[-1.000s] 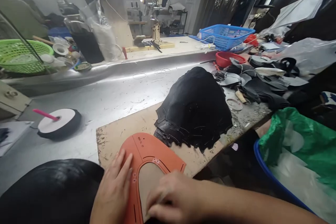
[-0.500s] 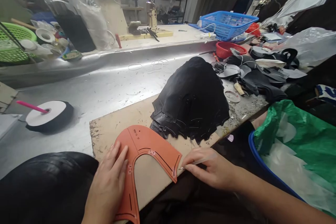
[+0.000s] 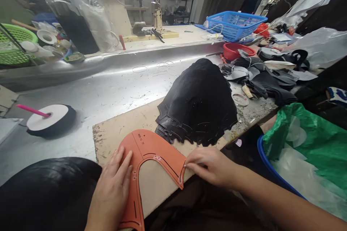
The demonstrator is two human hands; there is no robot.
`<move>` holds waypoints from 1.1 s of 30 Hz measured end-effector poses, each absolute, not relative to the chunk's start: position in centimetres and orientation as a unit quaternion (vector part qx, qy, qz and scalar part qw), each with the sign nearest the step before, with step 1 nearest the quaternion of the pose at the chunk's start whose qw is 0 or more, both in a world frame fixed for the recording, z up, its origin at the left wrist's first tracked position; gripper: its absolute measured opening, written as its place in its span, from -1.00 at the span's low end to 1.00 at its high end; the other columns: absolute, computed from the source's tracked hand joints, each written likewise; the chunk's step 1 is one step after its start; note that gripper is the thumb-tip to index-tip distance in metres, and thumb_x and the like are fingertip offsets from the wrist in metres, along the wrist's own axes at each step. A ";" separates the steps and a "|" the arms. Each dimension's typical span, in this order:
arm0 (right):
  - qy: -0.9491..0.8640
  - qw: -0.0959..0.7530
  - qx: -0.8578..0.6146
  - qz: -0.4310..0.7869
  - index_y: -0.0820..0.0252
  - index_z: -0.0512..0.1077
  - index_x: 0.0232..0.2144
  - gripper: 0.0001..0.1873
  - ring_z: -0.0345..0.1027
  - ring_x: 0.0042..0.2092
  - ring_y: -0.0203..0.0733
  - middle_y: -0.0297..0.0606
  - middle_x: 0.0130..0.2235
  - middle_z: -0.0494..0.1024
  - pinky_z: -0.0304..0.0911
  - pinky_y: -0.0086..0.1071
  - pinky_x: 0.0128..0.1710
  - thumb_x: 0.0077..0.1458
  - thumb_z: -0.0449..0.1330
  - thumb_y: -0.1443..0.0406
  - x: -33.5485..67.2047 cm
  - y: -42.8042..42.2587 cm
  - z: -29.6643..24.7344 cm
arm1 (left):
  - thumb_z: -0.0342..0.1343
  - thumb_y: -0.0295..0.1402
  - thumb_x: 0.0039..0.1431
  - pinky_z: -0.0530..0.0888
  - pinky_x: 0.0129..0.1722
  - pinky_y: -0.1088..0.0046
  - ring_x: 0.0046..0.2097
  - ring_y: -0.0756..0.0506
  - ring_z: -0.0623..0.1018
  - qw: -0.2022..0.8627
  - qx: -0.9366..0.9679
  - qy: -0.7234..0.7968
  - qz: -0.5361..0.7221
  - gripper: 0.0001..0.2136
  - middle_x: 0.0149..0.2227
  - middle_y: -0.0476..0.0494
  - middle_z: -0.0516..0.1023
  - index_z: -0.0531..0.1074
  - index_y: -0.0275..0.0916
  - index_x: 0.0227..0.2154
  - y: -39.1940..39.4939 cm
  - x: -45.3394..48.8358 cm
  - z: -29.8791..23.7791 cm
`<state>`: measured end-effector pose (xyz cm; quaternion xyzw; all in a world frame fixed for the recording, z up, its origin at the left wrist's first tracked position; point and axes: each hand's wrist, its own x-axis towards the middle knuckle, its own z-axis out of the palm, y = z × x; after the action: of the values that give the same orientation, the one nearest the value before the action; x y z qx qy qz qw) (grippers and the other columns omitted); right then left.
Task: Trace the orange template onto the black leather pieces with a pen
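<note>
A U-shaped orange pattern template (image 3: 159, 148) with slots and printed lettering lies on the tan board (image 3: 107, 131). My left hand (image 3: 112, 187) rests flat on its left arm, fingers stretched out. At the outer edge of the right arm, my right hand (image 3: 210, 166) pinches a thin pen, its tip at the template's edge. Most of the pen is hidden by my fingers. Just behind the template stands a heap of black leather pieces (image 3: 199, 101), fanned in overlapping layers.
Another black leather pile (image 3: 51, 195) is at the lower left, near a tape roll (image 3: 45, 119) with a pink stick in it. Black and grey scraps (image 3: 271, 83) cover the right side. A blue-rimmed bin (image 3: 273, 168) with a green bag stands below the bench edge.
My right hand has moved slightly up and left along the template's right end, turning so that the pen shows less. My left hand and the template have stayed put.
</note>
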<state>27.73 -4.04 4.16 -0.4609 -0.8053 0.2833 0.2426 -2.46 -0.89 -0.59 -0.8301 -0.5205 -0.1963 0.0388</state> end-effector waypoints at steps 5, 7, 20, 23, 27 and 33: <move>-0.764 0.237 -0.503 0.326 0.19 0.50 -0.29 -0.77 0.44 -0.26 -0.26 -0.27 -0.30 0.58 0.27 -0.46 -0.25 0.19 0.04 0.29 28.3 -3.7 4.5 | -0.17 -0.27 0.25 0.39 0.08 0.19 0.15 -0.23 0.37 0.054 -0.836 -0.513 -0.187 -0.61 0.18 -0.24 0.32 0.32 -0.23 0.08 -0.8 -2.6 -0.5; -0.768 0.234 -0.487 0.344 0.19 0.51 -0.29 -0.77 0.45 -0.26 -0.27 -0.28 -0.30 0.59 0.27 -0.47 -0.23 0.19 0.05 0.29 27.6 -4.1 4.7 | -0.16 -0.27 0.25 0.39 0.08 0.20 0.14 -0.23 0.38 0.059 -0.838 -0.509 -0.185 -0.61 0.17 -0.25 0.33 0.34 -0.24 0.07 -0.8 -2.6 -0.4; -0.658 0.286 -0.549 0.428 0.24 0.46 -0.38 -0.69 0.44 -0.30 -0.22 -0.18 -0.32 0.55 0.31 -0.40 -0.31 0.19 0.05 0.15 28.7 -2.9 5.1 | -0.14 -0.27 0.24 0.36 0.10 0.20 0.16 -0.21 0.37 0.048 -0.833 -0.515 -0.197 -0.61 0.18 -0.19 0.33 0.30 -0.17 0.09 -0.8 -2.7 -0.4; -0.457 0.391 -0.510 0.615 0.28 0.39 -0.34 -0.62 0.42 -0.41 -0.29 -0.20 -0.39 0.53 0.31 -0.48 -0.47 0.10 0.16 0.04 28.6 -2.3 5.3 | -0.12 -0.28 0.23 0.39 0.08 0.21 0.14 -0.21 0.38 0.059 -0.837 -0.505 -0.202 -0.57 0.19 -0.17 0.31 0.21 -0.11 0.16 -0.7 -3.0 -0.7; -0.324 0.445 -0.442 0.708 0.29 0.36 -0.32 -0.61 0.41 -0.43 -0.33 -0.23 -0.43 0.53 0.31 -0.53 -0.51 0.00 0.28 0.07 28.2 -1.8 5.4 | -0.12 -0.31 0.22 0.41 0.05 0.17 0.15 -0.22 0.38 0.076 -0.845 -0.487 -0.208 -0.48 0.23 -0.13 0.24 -0.01 0.00 0.25 -0.4 -3.6 -1.5; -0.308 0.452 -0.399 0.736 0.33 0.41 -0.33 -0.59 0.46 -0.38 -0.28 -0.12 -0.37 0.56 0.36 -0.47 -0.44 0.04 0.24 0.05 28.0 -1.8 5.3 | -0.15 -0.33 0.22 0.42 0.02 0.13 0.15 -0.23 0.37 0.085 -0.847 -0.486 -0.197 -0.44 0.26 -0.13 0.18 -0.13 0.03 0.27 -0.2 -4.1 -2.6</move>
<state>27.96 -1.78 5.33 -0.3989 -0.3082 0.7357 0.4524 -4.07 -0.21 -2.57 -0.8471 -0.4861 -0.1973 0.0845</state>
